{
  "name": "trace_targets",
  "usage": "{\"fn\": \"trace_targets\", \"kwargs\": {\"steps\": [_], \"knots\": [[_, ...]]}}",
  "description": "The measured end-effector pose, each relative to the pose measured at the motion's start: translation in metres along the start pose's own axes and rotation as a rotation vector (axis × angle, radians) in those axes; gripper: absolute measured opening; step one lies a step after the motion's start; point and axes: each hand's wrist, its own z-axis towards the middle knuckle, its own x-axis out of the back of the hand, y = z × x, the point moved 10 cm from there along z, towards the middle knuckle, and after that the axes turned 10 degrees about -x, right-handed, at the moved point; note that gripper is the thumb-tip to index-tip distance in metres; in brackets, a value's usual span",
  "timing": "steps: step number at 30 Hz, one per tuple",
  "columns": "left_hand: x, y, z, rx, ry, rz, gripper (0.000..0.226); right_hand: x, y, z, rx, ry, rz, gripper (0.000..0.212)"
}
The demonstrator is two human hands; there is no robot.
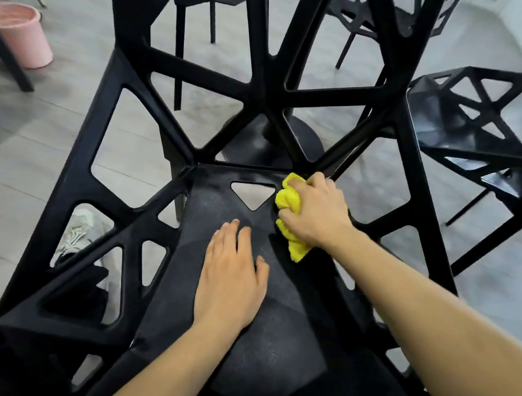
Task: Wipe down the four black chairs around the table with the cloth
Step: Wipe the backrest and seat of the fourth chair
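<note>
Right hand [315,212] fisted round bunched yellow cloth [288,217], pressing it onto seat of near black chair [249,298], beside triangular cutout [252,194]. Cloth pokes out left of knuckles and below palm. Left hand [230,283] flat, fingers straight and together, resting on same seat, just left of cloth. Second black chair [474,125] right of near chair. Pink bucket [24,32] far left on floor.
</note>
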Motion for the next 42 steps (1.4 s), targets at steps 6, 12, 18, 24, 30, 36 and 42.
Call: {"fn": "trace_targets", "kwargs": {"steps": [6, 12, 18, 24, 30, 36, 42], "knots": [[0.009, -0.008, 0.003, 0.076, 0.121, -0.21, 0.052, -0.019, -0.037, -0.048, 0.416, 0.117, 0.303, 0.066], [0.005, -0.005, -0.001, 0.033, 0.077, -0.101, 0.045, 0.0, -0.032, -0.01, 0.306, 0.398, -0.138, 0.041], [0.004, -0.005, 0.001, 0.018, 0.064, -0.033, 0.041, 0.01, -0.008, 0.018, 0.218, 0.343, -0.233, 0.04], [0.001, -0.004, 0.001, 0.015, 0.022, -0.045, 0.041, 0.019, 0.046, -0.053, 0.313, 0.353, -0.252, 0.041], [0.005, 0.0, 0.003, 0.029, 0.021, -0.039, 0.04, 0.014, 0.054, -0.108, 0.272, 0.288, -0.259, 0.042], [0.004, 0.002, 0.004, 0.03, 0.013, -0.029, 0.043, 0.016, 0.06, -0.131, 0.353, 0.395, 0.029, 0.038], [0.004, 0.002, 0.002, 0.025, 0.034, -0.033, 0.041, 0.009, 0.013, -0.031, 0.094, 0.443, 0.005, 0.031]]}}
